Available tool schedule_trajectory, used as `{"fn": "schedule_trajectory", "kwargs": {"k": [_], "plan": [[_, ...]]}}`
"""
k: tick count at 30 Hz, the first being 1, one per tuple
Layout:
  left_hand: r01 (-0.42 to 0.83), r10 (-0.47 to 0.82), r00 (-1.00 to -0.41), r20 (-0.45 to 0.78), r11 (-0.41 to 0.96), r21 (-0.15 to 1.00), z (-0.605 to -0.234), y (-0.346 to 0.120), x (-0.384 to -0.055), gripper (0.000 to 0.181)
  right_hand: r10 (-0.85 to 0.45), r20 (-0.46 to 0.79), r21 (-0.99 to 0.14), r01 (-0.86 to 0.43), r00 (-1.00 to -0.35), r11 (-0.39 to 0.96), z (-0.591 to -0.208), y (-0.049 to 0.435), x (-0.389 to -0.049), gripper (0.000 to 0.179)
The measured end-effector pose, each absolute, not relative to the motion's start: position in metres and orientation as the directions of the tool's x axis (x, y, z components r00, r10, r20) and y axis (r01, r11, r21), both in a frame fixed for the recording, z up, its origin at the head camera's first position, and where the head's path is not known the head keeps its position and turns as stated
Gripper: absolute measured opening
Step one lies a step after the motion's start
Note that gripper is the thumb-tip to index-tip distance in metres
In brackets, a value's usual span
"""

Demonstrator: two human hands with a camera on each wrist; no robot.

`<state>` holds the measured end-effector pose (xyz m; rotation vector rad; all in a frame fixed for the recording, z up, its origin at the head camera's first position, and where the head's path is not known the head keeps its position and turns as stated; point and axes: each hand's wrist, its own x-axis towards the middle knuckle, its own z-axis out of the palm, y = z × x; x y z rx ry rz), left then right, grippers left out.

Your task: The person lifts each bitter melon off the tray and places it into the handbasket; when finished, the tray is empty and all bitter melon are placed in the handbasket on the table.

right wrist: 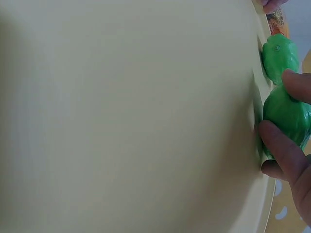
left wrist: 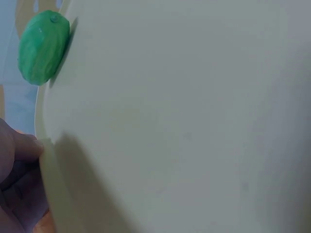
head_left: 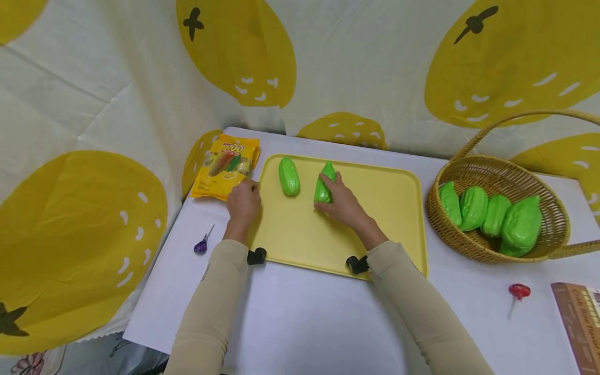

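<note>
A yellow tray [head_left: 290, 234] lies on the white table. My left hand [head_left: 244, 200] pinches its left rim; in the left wrist view the thumb [left wrist: 26, 145] is on the rim with the fingers below. My right hand [head_left: 344, 203] grips a green toy gourd [head_left: 323, 190] over the far half of the tray, thumb and fingers on either side of it. Another green toy gourd [head_left: 289, 177] lies on the tray to its left, near the far left corner. In the right wrist view, the gripped gourd [right wrist: 286, 114] overlaps the other one [right wrist: 282, 56].
A wicker basket [head_left: 497, 169] with several green toy vegetables [head_left: 520, 221] stands at the right. A yellow candy bag [head_left: 225, 166] lies beyond my left hand. A purple lollipop [head_left: 200, 246] is on the left, a red lollipop [head_left: 519, 291] and a brown box [head_left: 574, 317] on the right.
</note>
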<state>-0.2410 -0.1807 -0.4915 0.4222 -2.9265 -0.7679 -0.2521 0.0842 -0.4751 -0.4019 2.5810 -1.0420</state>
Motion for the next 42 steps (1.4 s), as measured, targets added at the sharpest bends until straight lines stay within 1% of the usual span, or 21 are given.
{"fn": "schedule_trajectory", "kwargs": {"k": [14,28,37,42], "plan": [[-0.227,-0.271,-0.962,0.022,0.845,0.485,-0.491,-0.180,-0.241,0.024,-0.370,-0.180,-0.706,-0.142,-0.911,0.693,-0.473,0.093,-0.241,0.088],[-0.220,-0.266,-0.963,0.026,0.845,0.488,-0.490,-0.180,-0.240,0.025,-0.397,-0.115,-0.727,-0.195,-0.911,0.658,-0.461,0.109,-0.222,0.085],[-0.230,-0.272,-0.962,0.017,0.843,0.485,-0.490,-0.180,-0.239,0.025,-0.403,-0.132,-0.729,-0.187,-0.905,0.658,-0.462,0.114,-0.216,0.084],[-0.232,-0.274,-0.962,0.013,0.837,0.496,-0.489,-0.180,-0.240,0.025,-0.404,-0.121,-0.727,-0.195,-0.907,0.658,-0.456,0.117,-0.213,0.084]]}}
